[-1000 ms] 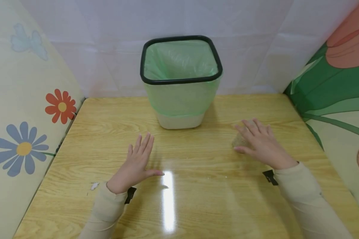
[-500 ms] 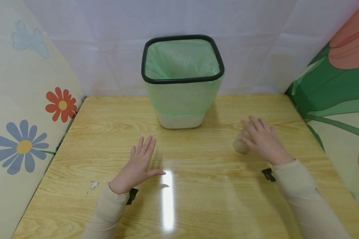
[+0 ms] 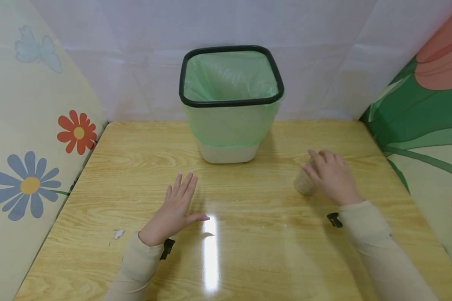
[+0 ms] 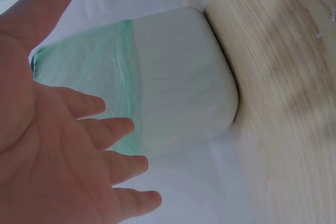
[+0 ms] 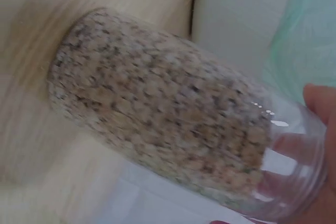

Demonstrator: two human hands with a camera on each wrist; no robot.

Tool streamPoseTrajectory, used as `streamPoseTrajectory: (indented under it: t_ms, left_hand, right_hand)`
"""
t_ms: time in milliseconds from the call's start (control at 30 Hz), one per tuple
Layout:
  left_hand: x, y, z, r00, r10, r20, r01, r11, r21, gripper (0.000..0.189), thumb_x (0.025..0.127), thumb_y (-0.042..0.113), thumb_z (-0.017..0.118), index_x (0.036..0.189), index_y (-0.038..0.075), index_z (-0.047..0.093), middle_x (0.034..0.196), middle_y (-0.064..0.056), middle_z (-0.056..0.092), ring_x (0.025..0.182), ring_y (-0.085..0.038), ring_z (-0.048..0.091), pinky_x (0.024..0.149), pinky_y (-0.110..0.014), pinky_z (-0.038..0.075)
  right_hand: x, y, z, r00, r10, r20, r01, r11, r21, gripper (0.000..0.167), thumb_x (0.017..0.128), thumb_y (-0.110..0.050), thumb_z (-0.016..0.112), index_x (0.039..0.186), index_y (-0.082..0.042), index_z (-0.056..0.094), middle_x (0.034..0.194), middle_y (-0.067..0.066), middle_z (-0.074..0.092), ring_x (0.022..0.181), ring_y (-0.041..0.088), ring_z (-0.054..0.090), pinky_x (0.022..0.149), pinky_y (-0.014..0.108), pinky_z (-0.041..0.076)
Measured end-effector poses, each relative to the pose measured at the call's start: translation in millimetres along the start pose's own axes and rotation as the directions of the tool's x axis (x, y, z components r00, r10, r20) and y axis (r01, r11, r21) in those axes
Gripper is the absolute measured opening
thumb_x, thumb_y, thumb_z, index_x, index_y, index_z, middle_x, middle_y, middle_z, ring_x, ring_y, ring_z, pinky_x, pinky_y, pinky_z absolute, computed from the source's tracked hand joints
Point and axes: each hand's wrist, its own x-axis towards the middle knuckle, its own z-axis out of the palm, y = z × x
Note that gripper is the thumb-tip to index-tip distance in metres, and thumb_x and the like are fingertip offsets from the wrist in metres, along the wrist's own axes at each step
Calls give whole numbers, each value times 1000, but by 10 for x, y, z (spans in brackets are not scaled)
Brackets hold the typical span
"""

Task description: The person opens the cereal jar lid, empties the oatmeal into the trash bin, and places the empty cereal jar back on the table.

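A clear jar [image 3: 304,184] of grain flakes that look like oats stands at the table's right side, partly behind my right hand [image 3: 333,177]. In the right wrist view the jar [image 5: 157,103] is filled most of the way with pale and brown flakes. Its see-through top end lies within my grip, thumb [image 5: 321,100] on one side and fingers showing through the plastic on the other. My left hand [image 3: 173,213] is spread with straight fingers over the left half of the table, holding nothing. The left wrist view shows its open palm [image 4: 58,156].
A pale bin [image 3: 229,154] with a black rim and a green bag [image 3: 229,125] folded over it stands at the back middle of the wooden table [image 3: 256,251]. Flower-printed panels [image 3: 30,186] border both sides, and a white sheet [image 3: 143,83] hangs behind. A white scrap mark [image 3: 119,234] lies at left.
My right hand's fingers have drawn in from a spread pose to around the jar's top. The jar keeps its place, and my left hand has hardly moved.
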Motion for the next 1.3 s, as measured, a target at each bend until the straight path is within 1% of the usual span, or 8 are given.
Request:
streamPoseTrajectory:
  t_ms: [267,367,567,767,967,1300]
  left_hand:
    - [0,-1,0,1000,-14,2,14,1000,-3,101,84,38,72,151,-6,12,158,-24,7,143,-47,-2,108,-70,8]
    - [-2,0,5,1000,-19,4,19,1000,-11,101,85,38,72,152,-6,11,158,-24,7,143,-46,-3,108,-70,7]
    - [-11,15,13,1000,-19,4,19,1000,-25,100,85,38,72,152,-6,11,158,-24,6,143,-45,-4,108,-70,7]
    - [-19,19,20,1000,-19,8,19,1000,-15,98,86,36,71,151,-6,13,158,-24,8,143,-47,-1,107,-71,9]
    - [-14,16,33,1000,-25,10,25,1000,-14,98,86,37,71,151,-6,13,158,-24,9,143,-47,-1,108,-70,9]
    - [-2,22,34,1000,-22,21,22,1000,-13,98,86,38,70,151,-6,12,158,-24,8,143,-45,-3,109,-69,8]
  right_hand:
    - [-1,15,125,994,-21,-110,20,1000,-5,43,98,-21,53,129,9,50,113,38,50,103,53,45,91,64,36]
    - [6,-8,149,991,-20,-134,20,1000,-3,41,97,-19,54,127,8,52,112,37,51,102,52,46,91,63,37]
    - [8,-63,176,988,-29,-155,26,999,-18,39,96,-18,54,125,7,54,111,35,53,102,50,48,88,62,39]
    - [19,-141,203,985,-43,-170,37,999,-39,38,94,-19,56,123,5,57,111,33,56,101,49,51,87,61,41]
    - [58,-244,225,985,-51,-163,49,999,-19,39,93,-21,56,124,3,58,113,30,57,100,47,52,83,60,43]
    - [95,-300,291,975,-91,-201,93,996,-3,39,91,-21,54,121,2,61,108,28,58,96,44,52,81,58,42]
